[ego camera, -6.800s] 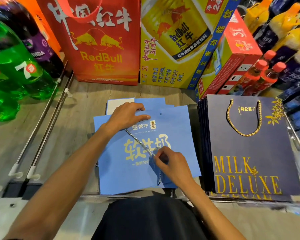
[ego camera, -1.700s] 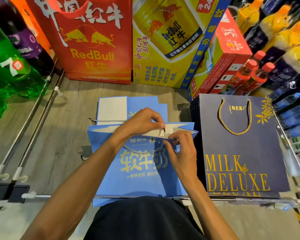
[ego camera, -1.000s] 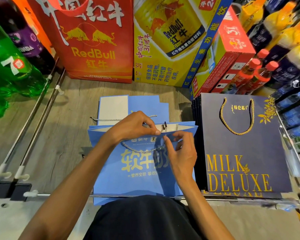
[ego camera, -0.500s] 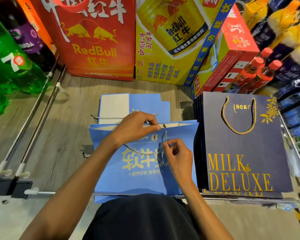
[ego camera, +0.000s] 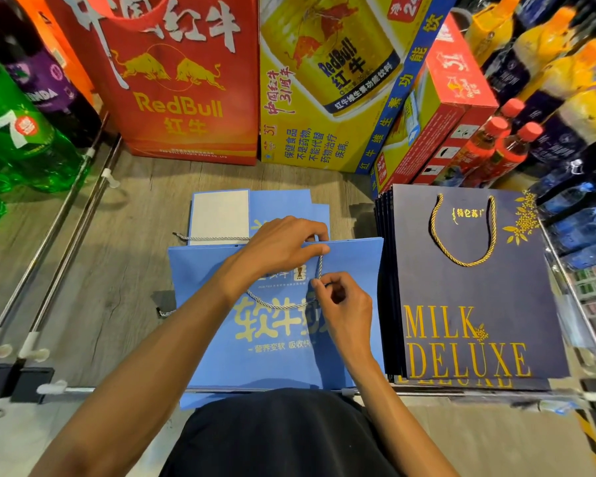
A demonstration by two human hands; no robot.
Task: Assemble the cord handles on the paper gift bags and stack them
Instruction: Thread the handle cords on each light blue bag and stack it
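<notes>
Head view: blue bag (ego camera: 351,270) lies flat on shelf (ego camera: 135,218), beside navy bag stack (ego camera: 479,304). L hand (ego camera: 279,249) pinches bag's top edge where cord (ego camera: 276,305) enters; R hand (ego camera: 344,308) pinches cord just below, other fingers curled.

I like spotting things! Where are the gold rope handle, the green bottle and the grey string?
gold rope handle (ego camera: 463,263): head view, bottom of its loop.
green bottle (ego camera: 42,160): head view, its green body.
grey string (ego camera: 320,267): head view, its upright stretch.

Matt blue paper bag (ego camera: 351,266), twisted cord (ego camera: 276,305), grained wooden shelf (ego camera: 131,242).
</notes>
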